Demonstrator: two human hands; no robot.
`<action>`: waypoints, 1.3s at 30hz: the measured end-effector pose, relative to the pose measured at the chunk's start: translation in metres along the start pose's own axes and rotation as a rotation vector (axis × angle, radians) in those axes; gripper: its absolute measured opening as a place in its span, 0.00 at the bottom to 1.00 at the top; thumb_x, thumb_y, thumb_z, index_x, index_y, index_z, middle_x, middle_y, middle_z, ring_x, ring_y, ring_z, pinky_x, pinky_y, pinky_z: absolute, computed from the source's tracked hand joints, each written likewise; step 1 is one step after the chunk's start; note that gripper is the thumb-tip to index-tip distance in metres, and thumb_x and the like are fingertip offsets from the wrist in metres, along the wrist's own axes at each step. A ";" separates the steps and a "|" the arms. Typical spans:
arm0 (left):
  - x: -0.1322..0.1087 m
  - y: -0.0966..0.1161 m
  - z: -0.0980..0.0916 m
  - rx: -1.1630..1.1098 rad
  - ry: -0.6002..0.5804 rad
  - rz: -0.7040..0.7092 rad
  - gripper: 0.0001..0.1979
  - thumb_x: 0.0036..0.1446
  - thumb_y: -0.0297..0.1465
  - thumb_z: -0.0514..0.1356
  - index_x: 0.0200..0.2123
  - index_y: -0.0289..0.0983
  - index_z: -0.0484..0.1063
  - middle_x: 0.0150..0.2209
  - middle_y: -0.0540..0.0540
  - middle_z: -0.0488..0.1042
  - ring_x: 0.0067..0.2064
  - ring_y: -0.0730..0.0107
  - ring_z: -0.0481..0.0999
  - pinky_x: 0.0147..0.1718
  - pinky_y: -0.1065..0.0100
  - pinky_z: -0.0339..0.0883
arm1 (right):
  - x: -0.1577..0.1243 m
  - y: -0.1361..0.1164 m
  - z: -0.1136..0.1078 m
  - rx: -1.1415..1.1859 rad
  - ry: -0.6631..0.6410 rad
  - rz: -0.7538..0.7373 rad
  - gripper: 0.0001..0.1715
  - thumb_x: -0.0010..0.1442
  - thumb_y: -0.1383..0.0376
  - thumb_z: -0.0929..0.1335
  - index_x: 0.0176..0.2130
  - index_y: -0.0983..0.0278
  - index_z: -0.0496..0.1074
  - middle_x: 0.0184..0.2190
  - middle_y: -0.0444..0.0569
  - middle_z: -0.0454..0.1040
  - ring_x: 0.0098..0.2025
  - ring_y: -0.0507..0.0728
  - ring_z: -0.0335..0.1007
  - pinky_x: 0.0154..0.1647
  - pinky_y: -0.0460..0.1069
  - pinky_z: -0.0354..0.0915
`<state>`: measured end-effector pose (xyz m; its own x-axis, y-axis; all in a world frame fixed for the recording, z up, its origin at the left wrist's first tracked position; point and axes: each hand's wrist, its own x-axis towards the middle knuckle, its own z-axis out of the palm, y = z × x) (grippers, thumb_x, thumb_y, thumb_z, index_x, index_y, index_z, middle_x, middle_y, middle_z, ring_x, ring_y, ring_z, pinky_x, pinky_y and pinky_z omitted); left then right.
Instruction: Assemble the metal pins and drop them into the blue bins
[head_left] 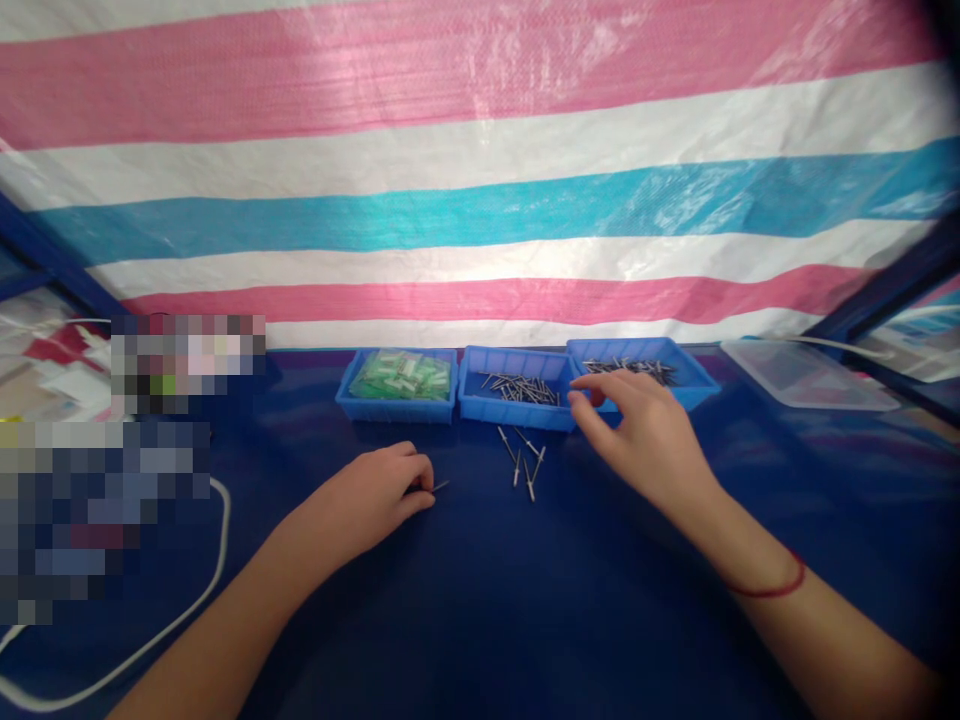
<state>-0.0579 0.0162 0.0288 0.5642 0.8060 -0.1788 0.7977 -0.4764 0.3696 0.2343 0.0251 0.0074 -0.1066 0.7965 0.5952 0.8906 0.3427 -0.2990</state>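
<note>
My left hand rests on the blue table, fingers curled round a small metal pin whose tip sticks out to the right. My right hand reaches forward with fingers spread, its fingertips at the front edge between the middle blue tray and the right blue tray, both holding metal pins. Several loose pins lie on the table between my hands. The left blue tray holds green and white pieces.
A clear plastic lid lies at the right. A white cable curves across the table at the left. A striped pink, white and blue tarp hangs behind the trays. Blurred items sit at the far left.
</note>
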 end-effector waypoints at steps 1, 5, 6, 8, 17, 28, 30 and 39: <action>0.002 0.001 0.001 0.002 0.011 0.015 0.07 0.59 0.31 0.56 0.33 0.39 0.73 0.36 0.48 0.71 0.34 0.69 0.73 0.34 0.70 0.63 | -0.002 -0.007 0.001 0.042 -0.039 -0.013 0.12 0.60 0.62 0.64 0.36 0.64 0.75 0.29 0.50 0.74 0.35 0.59 0.70 0.40 0.54 0.63; 0.011 0.017 0.007 -0.154 0.125 0.058 0.09 0.62 0.33 0.53 0.36 0.38 0.72 0.36 0.48 0.73 0.36 0.68 0.73 0.36 0.69 0.64 | -0.012 -0.037 0.004 0.299 -0.226 -0.051 0.08 0.60 0.65 0.65 0.36 0.63 0.75 0.31 0.49 0.75 0.36 0.57 0.70 0.41 0.53 0.64; 0.013 0.022 0.010 -0.254 0.146 0.060 0.09 0.62 0.34 0.53 0.37 0.38 0.71 0.35 0.48 0.73 0.36 0.69 0.73 0.36 0.70 0.64 | -0.015 -0.044 0.005 0.377 -0.263 -0.044 0.08 0.59 0.65 0.66 0.37 0.62 0.75 0.31 0.49 0.75 0.36 0.57 0.70 0.40 0.52 0.65; 0.017 0.032 0.019 -0.503 0.163 0.048 0.08 0.62 0.35 0.53 0.38 0.38 0.69 0.32 0.50 0.73 0.35 0.70 0.74 0.34 0.71 0.65 | -0.019 -0.054 0.006 0.518 -0.310 -0.001 0.07 0.58 0.65 0.67 0.38 0.62 0.75 0.31 0.47 0.75 0.34 0.55 0.70 0.36 0.49 0.66; 0.022 0.041 0.041 -1.050 0.222 -0.028 0.11 0.54 0.36 0.62 0.35 0.36 0.68 0.29 0.50 0.72 0.32 0.72 0.73 0.33 0.71 0.68 | -0.022 -0.063 0.008 0.837 -0.402 0.230 0.11 0.60 0.60 0.65 0.33 0.63 0.74 0.30 0.47 0.75 0.32 0.54 0.70 0.32 0.48 0.65; 0.021 0.042 0.040 -0.849 0.335 -0.041 0.11 0.54 0.38 0.62 0.36 0.36 0.71 0.33 0.48 0.75 0.34 0.70 0.74 0.33 0.71 0.67 | -0.021 -0.060 0.006 0.770 -0.306 0.176 0.05 0.56 0.66 0.67 0.33 0.62 0.74 0.26 0.44 0.72 0.26 0.51 0.65 0.26 0.46 0.60; 0.021 0.042 0.039 -0.816 0.375 -0.029 0.11 0.54 0.37 0.62 0.36 0.36 0.71 0.35 0.48 0.75 0.35 0.69 0.74 0.34 0.70 0.67 | -0.020 -0.060 0.005 0.742 -0.327 0.119 0.05 0.56 0.67 0.67 0.32 0.62 0.74 0.27 0.44 0.73 0.27 0.51 0.65 0.27 0.46 0.61; 0.019 0.040 0.042 -0.400 0.356 0.187 0.13 0.62 0.35 0.55 0.49 0.40 0.69 0.38 0.48 0.73 0.39 0.70 0.72 0.41 0.68 0.66 | 0.001 -0.013 -0.011 0.353 -0.126 0.086 0.09 0.59 0.63 0.65 0.33 0.63 0.75 0.29 0.47 0.75 0.29 0.53 0.68 0.30 0.48 0.61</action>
<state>-0.0064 -0.0022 0.0023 0.5262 0.8224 0.2160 0.5092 -0.5082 0.6946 0.2275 0.0158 0.0203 -0.1115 0.8772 0.4671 0.6937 0.4053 -0.5954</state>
